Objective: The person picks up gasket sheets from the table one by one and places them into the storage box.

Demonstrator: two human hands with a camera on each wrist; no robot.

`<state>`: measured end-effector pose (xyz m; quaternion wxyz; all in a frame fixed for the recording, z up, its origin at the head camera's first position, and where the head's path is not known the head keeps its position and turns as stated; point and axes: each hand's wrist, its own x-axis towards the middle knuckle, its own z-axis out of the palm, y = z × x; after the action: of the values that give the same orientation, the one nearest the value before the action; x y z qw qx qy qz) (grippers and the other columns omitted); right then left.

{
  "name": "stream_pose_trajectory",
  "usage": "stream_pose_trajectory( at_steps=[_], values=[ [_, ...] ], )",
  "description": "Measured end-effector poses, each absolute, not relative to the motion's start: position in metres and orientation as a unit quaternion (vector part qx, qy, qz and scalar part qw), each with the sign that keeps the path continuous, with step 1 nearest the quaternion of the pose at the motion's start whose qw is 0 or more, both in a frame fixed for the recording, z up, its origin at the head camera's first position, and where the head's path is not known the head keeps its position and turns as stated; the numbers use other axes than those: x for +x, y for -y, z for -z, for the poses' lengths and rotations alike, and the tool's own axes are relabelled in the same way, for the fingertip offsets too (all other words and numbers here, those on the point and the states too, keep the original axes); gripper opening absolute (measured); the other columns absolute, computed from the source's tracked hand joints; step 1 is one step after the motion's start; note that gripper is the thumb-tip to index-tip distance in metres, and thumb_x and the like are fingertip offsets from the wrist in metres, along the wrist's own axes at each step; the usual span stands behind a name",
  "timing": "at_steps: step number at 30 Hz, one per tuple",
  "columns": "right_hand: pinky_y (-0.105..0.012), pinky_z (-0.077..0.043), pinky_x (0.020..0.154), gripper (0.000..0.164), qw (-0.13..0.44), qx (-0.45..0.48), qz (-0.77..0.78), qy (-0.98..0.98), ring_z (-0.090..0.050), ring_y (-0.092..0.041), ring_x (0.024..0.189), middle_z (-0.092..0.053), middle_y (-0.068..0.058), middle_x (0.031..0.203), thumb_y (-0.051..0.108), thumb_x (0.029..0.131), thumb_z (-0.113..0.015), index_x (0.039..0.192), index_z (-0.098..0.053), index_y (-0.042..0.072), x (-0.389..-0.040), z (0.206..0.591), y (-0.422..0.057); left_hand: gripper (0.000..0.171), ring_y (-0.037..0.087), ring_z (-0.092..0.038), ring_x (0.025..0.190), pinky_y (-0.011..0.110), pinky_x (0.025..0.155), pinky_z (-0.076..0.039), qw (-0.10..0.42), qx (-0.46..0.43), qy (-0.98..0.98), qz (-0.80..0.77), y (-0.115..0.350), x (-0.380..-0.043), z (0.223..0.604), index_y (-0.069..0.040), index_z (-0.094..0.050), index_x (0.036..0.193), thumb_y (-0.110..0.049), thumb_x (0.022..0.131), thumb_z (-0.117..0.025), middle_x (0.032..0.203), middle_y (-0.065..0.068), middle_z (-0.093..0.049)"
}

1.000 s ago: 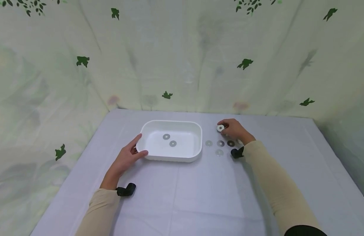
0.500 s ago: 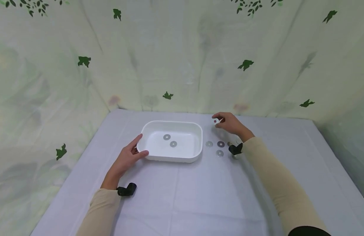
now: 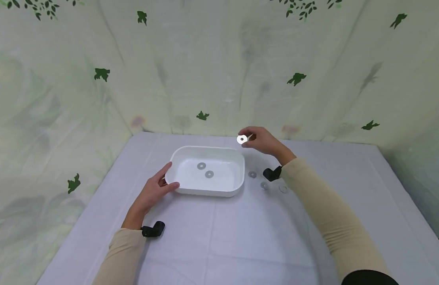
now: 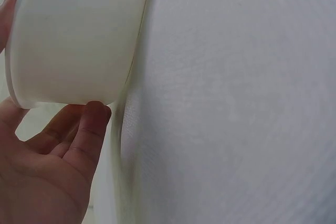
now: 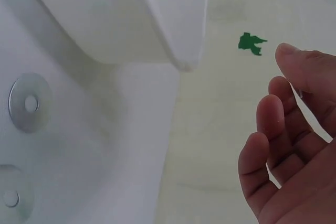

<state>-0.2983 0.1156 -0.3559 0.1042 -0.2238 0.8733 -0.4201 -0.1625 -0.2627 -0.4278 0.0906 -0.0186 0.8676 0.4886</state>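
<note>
A white rectangular tub (image 3: 205, 191) with rounded corners sits on the table, two flat metal washers (image 3: 206, 176) lying on its floor. At the tub's left end, my left hand (image 3: 148, 196) holds it between thumb and fingers; the left wrist view shows curled fingers (image 4: 86, 140) against the end wall. Just beyond the tub's far right corner, raised above the table, my right hand (image 3: 263, 141) pinches a washer (image 3: 239, 140) that catches the light. In the right wrist view the right hand (image 5: 299, 145) has curled fingers, and the pinched washer is mostly hidden.
Several loose washers lie right of the tub, among them one washer (image 3: 249, 174) close to its wall and another washer (image 5: 18, 103) near the tub in the right wrist view. A white cloth (image 3: 191, 245) covers the table. Patterned curtains (image 3: 219, 71) hang behind.
My right hand has lifted the washer and carried it left, away from the loose washers, to the tub's far right corner. The left hand stays at the tub.
</note>
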Motion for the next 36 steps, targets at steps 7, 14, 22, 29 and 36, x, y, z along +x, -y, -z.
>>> stream_pose_trajectory(
  at_steps=[7,14,22,29,36],
  values=[
    [-0.033,-0.051,0.084,0.038,0.103,-0.259,0.425,-0.861,-0.059,-0.024,0.099,-0.064,-0.010,0.121,0.011,0.091,-0.069,0.128,-0.063,0.009,-0.292,0.350,-0.093,0.090,0.026,-0.049,0.123,0.011,0.080,-0.042,0.090,-0.020,-0.869,-0.487,0.263,-0.163,0.429,-0.029,-0.020,0.160,-0.037,0.088,-0.075,0.162,0.017,-0.028],
    [-0.031,-0.051,0.082,0.037,0.118,-0.279,0.415,-0.858,-0.060,-0.022,0.097,-0.065,-0.008,0.118,0.010,0.090,-0.070,0.126,-0.065,0.012,-0.285,0.348,-0.072,0.089,0.022,-0.050,0.108,0.016,0.076,-0.042,0.086,-0.022,-0.869,-0.488,0.262,-0.162,0.428,-0.031,-0.020,0.159,-0.035,0.089,-0.075,0.139,0.019,-0.050],
    [-0.030,-0.051,0.083,0.039,0.139,-0.298,0.420,-0.846,-0.062,-0.022,0.096,-0.065,-0.007,0.119,0.011,0.089,-0.070,0.128,-0.065,0.012,-0.279,0.349,-0.054,0.092,0.021,-0.051,0.109,0.015,0.077,-0.043,0.088,-0.020,-0.865,-0.493,0.262,-0.164,0.428,-0.031,-0.018,0.160,-0.037,0.088,-0.075,0.148,0.018,-0.046],
    [-0.030,-0.051,0.083,0.039,0.145,-0.324,0.430,-0.830,-0.063,-0.021,0.094,-0.066,-0.007,0.116,0.013,0.090,-0.071,0.128,-0.064,0.010,-0.279,0.356,-0.039,0.091,0.024,-0.050,0.114,0.016,0.079,-0.042,0.085,-0.020,-0.868,-0.489,0.262,-0.165,0.428,-0.031,-0.019,0.159,-0.037,0.088,-0.075,0.153,0.018,-0.041],
    [-0.028,-0.051,0.088,0.037,0.161,-0.340,0.429,-0.821,-0.063,-0.022,0.098,-0.067,-0.006,0.117,0.013,0.090,-0.071,0.127,-0.065,0.011,-0.276,0.363,-0.024,0.089,0.028,-0.049,0.124,0.010,0.080,-0.042,0.086,-0.018,-0.864,-0.495,0.263,-0.164,0.429,-0.029,-0.020,0.160,-0.034,0.089,-0.074,0.162,0.018,-0.029]
  ],
)
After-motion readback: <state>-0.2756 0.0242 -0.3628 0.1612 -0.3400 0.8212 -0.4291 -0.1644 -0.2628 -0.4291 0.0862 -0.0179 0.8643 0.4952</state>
